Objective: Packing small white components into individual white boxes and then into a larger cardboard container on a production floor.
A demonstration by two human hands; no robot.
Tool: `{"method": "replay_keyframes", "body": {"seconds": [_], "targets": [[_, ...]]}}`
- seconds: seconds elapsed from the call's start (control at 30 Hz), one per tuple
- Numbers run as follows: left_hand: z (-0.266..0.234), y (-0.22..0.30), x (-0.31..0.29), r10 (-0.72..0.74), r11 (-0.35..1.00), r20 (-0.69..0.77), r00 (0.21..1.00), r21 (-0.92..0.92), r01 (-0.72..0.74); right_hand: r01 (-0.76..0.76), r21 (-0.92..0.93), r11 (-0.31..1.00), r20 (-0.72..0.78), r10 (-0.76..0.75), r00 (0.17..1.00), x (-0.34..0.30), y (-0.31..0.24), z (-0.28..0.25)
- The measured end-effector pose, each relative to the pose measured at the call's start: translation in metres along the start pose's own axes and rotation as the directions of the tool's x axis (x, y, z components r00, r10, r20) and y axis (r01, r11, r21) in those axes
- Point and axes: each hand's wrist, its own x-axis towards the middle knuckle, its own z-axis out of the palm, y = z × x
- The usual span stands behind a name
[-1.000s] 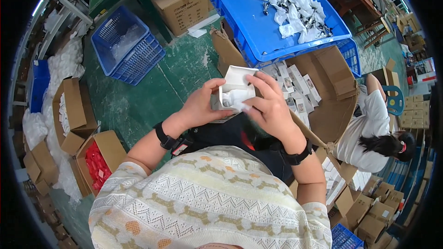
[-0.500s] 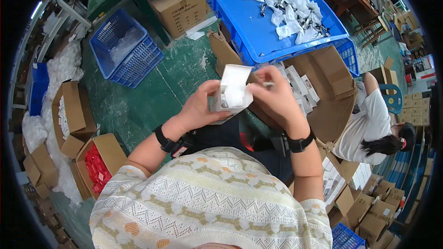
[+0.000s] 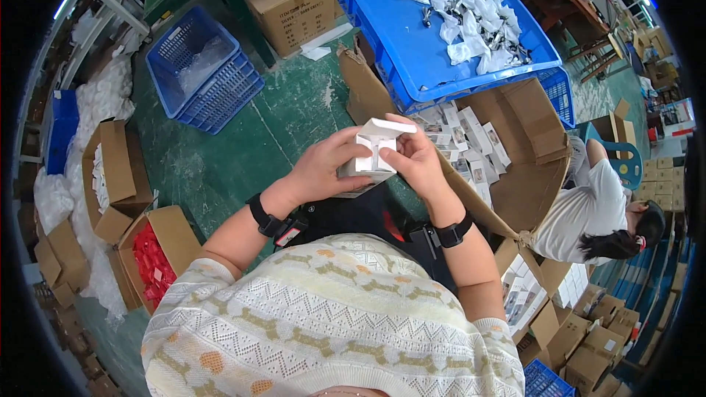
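A small white carton (image 3: 361,179) sits in front of my body with its top flap raised and tilted over to the far right. My left hand (image 3: 322,167) is wrapped round the carton's left side, its thumb at the open top. My right hand (image 3: 421,167) grips the right side, thumb at the top opening and fingers behind the flap. White pieces show inside the opening; what lies deeper is hidden. Just beyond my right hand is a large open cardboard box (image 3: 531,190) holding several small printed white cartons (image 3: 476,140).
A blue tray (image 3: 382,26) with white-bagged small parts stands far right, above the cardboard box. Stacked blue baskets (image 3: 213,99) are far left. Boxes with red bags (image 3: 152,261) and white pieces (image 3: 99,180) stand left. A person in white (image 3: 581,213) sits at right.
My right hand has moved in from above the carton's right side and now presses against its top. The flap has tipped from upright toward the right. The view has shifted slightly.
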Motion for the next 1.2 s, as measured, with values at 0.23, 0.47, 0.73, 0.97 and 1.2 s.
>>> {"method": "replay_keyframes", "body": {"seconds": [0.23,0.47,0.73,0.97,1.2], "targets": [[-0.001,-0.005,0.000,0.002,1.000,-0.054,0.999,-0.006,-0.002,0.396,-0.496,0.773,0.270,-0.296,0.916,0.001,-0.020,-0.008],[0.006,-0.012,-0.004,-0.008,0.995,-0.100,0.995,-0.103,-0.002,0.447,-0.698,0.559,0.241,-0.405,0.882,-0.003,-0.019,0.003],[0.005,-0.014,-0.003,0.003,0.995,-0.094,0.996,-0.102,-0.012,0.532,-0.722,0.442,0.321,-0.467,0.824,-0.001,-0.016,0.002],[0.008,-0.026,-0.011,0.071,0.996,-0.121,0.990,-0.052,-0.078,0.552,-0.775,0.306,0.437,-0.372,0.819,-0.008,-0.018,0.002],[0.004,-0.001,0.018,0.158,0.986,0.051,0.986,0.050,-0.161,0.504,-0.769,0.392,0.249,-0.544,0.802,-0.021,-0.013,0.001]]}}
